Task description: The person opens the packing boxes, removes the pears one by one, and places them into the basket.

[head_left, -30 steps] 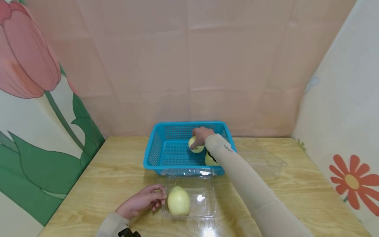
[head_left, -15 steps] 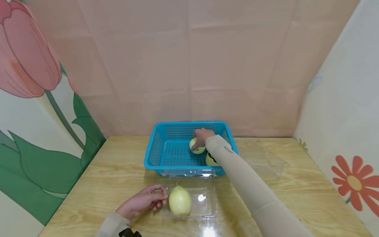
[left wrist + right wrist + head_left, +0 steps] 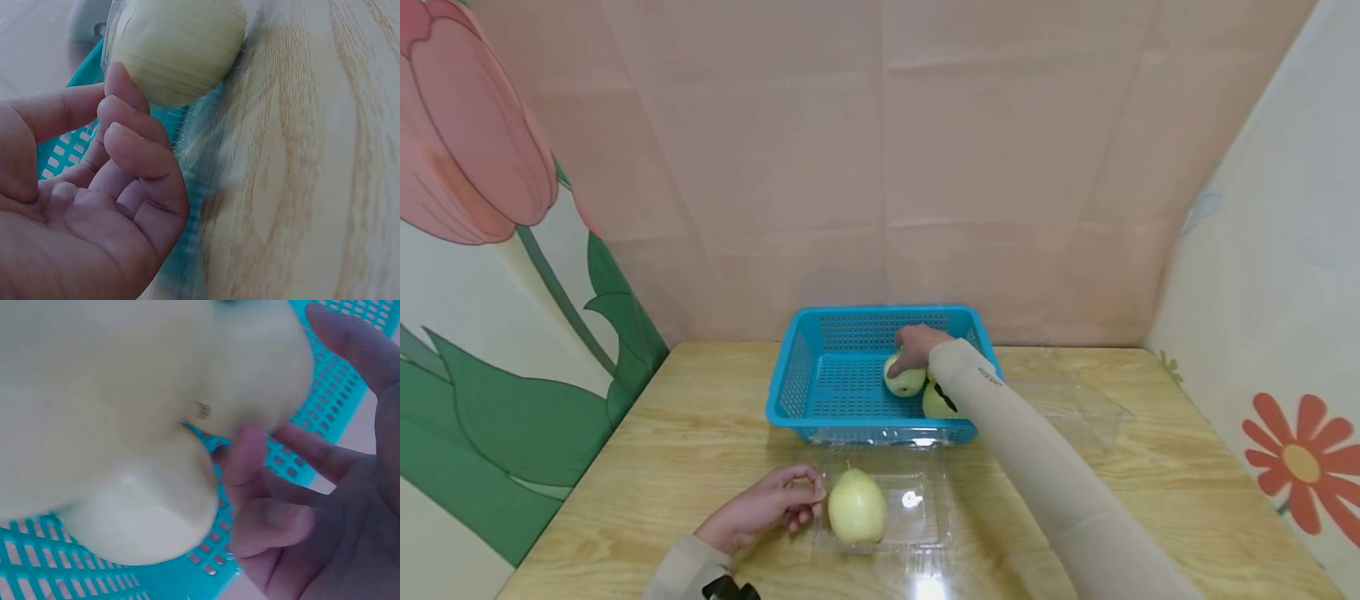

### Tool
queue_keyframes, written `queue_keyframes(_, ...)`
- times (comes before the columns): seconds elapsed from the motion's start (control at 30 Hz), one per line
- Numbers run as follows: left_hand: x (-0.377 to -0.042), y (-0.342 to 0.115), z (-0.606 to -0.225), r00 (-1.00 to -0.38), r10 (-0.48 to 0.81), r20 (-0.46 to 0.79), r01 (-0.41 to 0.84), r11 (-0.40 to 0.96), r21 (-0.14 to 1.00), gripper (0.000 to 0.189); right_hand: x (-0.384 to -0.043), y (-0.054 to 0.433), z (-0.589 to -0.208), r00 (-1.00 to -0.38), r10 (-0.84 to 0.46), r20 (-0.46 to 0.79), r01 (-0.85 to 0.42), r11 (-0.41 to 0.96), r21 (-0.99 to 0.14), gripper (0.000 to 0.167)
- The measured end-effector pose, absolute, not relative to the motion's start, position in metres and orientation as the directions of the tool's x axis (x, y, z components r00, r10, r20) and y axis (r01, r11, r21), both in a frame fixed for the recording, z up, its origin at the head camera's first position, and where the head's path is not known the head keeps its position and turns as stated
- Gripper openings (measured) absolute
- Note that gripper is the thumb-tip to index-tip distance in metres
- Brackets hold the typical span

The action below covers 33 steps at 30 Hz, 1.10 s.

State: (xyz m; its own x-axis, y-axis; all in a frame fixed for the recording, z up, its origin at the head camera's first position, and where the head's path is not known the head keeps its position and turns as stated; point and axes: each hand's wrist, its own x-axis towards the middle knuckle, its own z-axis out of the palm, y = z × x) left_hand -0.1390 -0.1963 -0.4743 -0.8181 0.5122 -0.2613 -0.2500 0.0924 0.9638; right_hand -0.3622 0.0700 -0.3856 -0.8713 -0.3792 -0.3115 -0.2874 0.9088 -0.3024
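Observation:
In the head view, my right hand (image 3: 917, 343) is inside the blue basket (image 3: 790, 367), its thumb and fingers round a pale yellow-green pear (image 3: 905, 379). Another pear (image 3: 937, 403) lies beside it, partly behind the sleeve. The right wrist view shows the gripped pear (image 3: 262, 369) between thumb and fingers, a lower pear (image 3: 144, 506), and a large blurred one (image 3: 87, 394) close to the camera. My left hand (image 3: 775, 504) pinches the left rim of a clear plastic clamshell box (image 3: 917, 521). One pear (image 3: 857, 507), stem up, sits in that box's left half.
A second clear plastic container (image 3: 1075, 408) lies right of the basket, behind the right forearm. The raised lid of the near box leans toward the basket's front. Everything stands on a wooden table (image 3: 692, 417) with a pinkish sheet (image 3: 760, 183) behind.
My right hand and the pear under it have shifted slightly right and nearer within the basket. The left hand holds its place at the box rim.

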Motion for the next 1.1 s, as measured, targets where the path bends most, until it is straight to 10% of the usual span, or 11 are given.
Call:
queue_keyframes(0.47,-0.140,-0.196,-0.477,-0.820,0.511,-0.258,-0.246,0.092,0.965,0.011,-0.325,0.101,-0.319,-0.803,-0.506,-0.315,-0.360,0.833,-0.421,0.058)
queue_keyframes(1.1,-0.144,-0.188,-0.485,-0.838,0.493,-0.235,-0.220,0.090,0.971,0.008,-0.198,0.136,-0.293,-0.708,-0.679,0.196,-0.682,0.584,-0.440,0.012)
